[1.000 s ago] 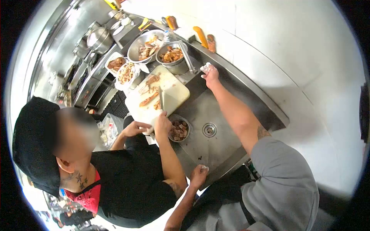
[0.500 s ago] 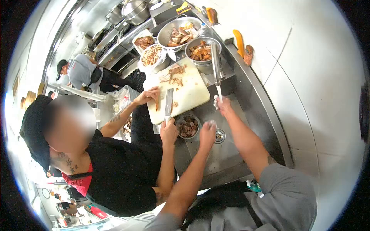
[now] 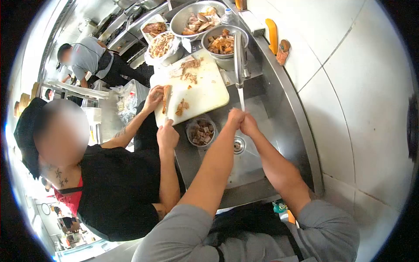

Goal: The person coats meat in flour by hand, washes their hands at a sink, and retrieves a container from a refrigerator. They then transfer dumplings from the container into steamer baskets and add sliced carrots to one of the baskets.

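My left hand (image 3: 236, 117) and my right hand (image 3: 249, 125) are pressed together under the stream of water (image 3: 242, 99) from the faucet (image 3: 238, 61). Their fingers look curled against each other, and I see no object in them; the palms are hidden. Below them is the sink basin (image 3: 262, 163) with its drain (image 3: 238, 145). Left of my hands, a clear container of meat chunks (image 3: 201, 132) sits in the sink. Beyond it, a co-worker's hand (image 3: 153, 98) holds a strip of meat (image 3: 166, 98) on a white cutting board (image 3: 209, 89); the other hand (image 3: 168, 136) grips a knife.
A metal pot of browned meat pieces (image 3: 221, 45) stands behind the faucet, near a wide metal bowl of meat (image 3: 196, 19) and a lined tub of strips (image 3: 161, 46). An orange-handled tool (image 3: 272, 36) is by the tiled wall (image 3: 336, 109). Another person (image 3: 94, 59) bends at the far left.
My hands, apart before, have come together under the water. The view has shifted right. The co-worker's knife has moved toward the meat strip at the board's near left edge.
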Motion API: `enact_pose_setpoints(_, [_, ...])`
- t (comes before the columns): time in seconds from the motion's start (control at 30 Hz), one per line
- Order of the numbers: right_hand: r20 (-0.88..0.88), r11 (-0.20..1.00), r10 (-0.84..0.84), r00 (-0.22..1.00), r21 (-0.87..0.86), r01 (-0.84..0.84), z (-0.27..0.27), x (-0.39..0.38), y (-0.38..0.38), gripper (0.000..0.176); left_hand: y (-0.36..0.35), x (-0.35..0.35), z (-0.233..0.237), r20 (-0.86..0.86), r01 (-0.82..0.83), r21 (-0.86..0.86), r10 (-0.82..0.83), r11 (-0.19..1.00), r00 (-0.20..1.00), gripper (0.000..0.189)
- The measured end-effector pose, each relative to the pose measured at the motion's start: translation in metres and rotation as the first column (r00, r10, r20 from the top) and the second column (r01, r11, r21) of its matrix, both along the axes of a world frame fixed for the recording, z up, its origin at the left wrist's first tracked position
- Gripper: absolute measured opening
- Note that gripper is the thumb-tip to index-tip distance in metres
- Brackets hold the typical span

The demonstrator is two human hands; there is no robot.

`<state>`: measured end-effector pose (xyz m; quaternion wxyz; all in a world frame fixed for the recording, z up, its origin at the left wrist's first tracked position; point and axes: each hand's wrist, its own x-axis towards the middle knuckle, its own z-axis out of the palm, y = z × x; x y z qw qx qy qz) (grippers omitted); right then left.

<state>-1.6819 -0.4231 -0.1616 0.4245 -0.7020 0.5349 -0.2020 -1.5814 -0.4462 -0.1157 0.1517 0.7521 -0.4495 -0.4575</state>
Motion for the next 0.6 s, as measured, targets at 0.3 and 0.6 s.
enact_pose_setpoints(0.3, [0.397, 0.438, -0.866, 0.306, 0.896, 0.078, 0.019, 0.025, 0.012, 0.029, 0.001, -0.005, -0.007, -0.631, -0.307, 0.239, 0.387, 0.921, 0.672, 0.041])
enact_pose_setpoints(0.6, [0.029, 0.958, -0.279, 0.960, 0.084, 0.276, -0.006, 0.004, -0.001, 0.042, 0.013, -0.015, -0.017, -0.411, -0.314, 0.166, 0.355, 0.935, 0.840, 0.065])
